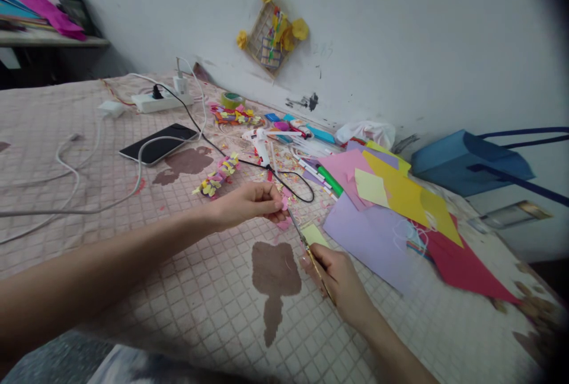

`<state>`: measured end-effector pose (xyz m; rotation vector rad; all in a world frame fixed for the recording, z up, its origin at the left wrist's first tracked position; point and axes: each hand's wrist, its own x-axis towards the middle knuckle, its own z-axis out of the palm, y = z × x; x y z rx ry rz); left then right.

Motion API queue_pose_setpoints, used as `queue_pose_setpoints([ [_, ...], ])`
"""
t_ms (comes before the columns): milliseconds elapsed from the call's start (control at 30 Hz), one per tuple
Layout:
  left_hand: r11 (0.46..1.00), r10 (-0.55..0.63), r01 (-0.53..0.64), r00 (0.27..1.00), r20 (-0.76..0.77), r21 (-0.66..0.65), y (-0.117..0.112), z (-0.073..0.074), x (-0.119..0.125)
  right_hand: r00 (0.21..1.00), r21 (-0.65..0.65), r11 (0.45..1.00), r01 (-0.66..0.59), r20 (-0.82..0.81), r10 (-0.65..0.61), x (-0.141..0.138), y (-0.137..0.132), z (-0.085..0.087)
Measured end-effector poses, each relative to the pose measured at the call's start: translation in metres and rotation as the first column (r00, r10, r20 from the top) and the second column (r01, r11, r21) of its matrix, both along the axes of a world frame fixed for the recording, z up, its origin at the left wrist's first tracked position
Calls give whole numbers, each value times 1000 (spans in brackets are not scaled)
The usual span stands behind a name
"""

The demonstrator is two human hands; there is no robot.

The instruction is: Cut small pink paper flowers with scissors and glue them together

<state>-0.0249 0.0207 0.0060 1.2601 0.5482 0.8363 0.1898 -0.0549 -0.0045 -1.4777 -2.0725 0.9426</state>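
Note:
My right hand [335, 274] is closed around the handles of a pair of scissors [299, 231], whose blades point up and left. The blade tips reach a small piece of pink paper [285, 201] pinched in the fingertips of my left hand [262, 201]. Whether the blades are parted is too small to tell. Just left of my left hand lies a strip of curled yellow, pink and purple paper [217, 176]. A pale yellow paper piece [313, 236] rests on the cloth behind my right hand.
A white glue gun [262, 147] with a black cable stands beyond my hands. Coloured paper sheets [368, 236] spread to the right, near a blue bag [466, 156]. A black tablet [159, 142], white cables and a power strip [162, 101] lie left.

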Motion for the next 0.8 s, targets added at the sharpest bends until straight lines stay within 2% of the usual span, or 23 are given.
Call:
queue_pose_setpoints([
  [267,998,-68,68,996,-56,-5,4,2,-5,1000,-23,999,-22,21,22,3,0,2],
  [467,994,-108,110,990,-92,15,7,3,-8,998,24,999,-30,64,29,5,0,3],
  [633,992,-123,124,989,-83,14,8,2,-9,999,-3,1000,-25,31,25,3,0,4],
  [800,992,-109,105,993,-52,-66,5,3,-7,999,-69,997,-19,-44,16,5,1,3],
])
